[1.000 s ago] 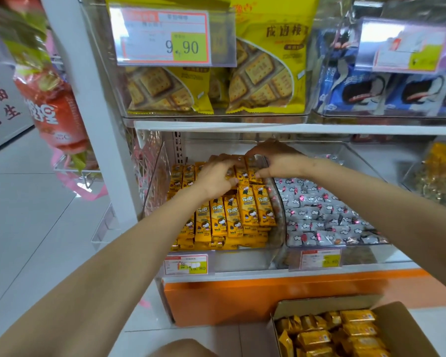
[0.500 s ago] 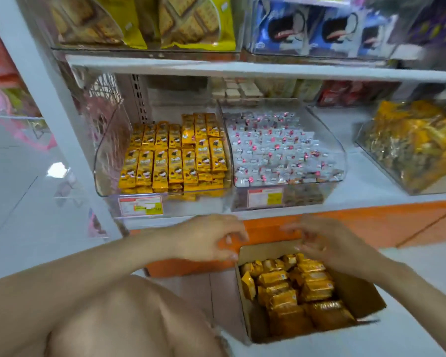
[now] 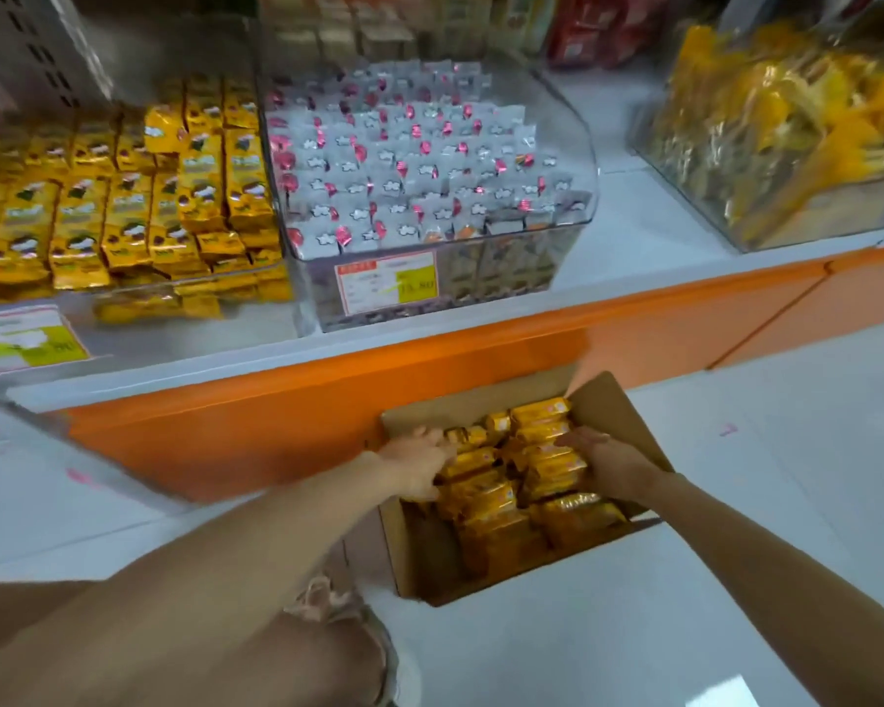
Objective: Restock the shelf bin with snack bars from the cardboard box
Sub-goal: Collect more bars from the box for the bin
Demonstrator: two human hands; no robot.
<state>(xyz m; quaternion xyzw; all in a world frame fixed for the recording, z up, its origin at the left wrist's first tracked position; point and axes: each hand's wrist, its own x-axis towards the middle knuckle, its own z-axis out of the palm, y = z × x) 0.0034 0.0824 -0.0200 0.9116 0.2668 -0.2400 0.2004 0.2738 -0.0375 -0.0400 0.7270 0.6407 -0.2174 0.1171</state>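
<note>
Snack bars are waiting in the cardboard box; I'm bringing left hand and right hand down from the shelf bin onto them (grip too blurred to tell) for another load.

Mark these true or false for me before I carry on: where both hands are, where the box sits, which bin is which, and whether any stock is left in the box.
1. The left hand and right hand are both down in the cardboard box, on the snack bars. True.
2. The cardboard box stands up on the shelf. False: it sits on the floor, in front of the orange shelf base.
3. The shelf bin of yellow bars is left of the bin of silver-and-pink sweets. True.
4. The cardboard box is empty. False: it holds many bars.
</note>
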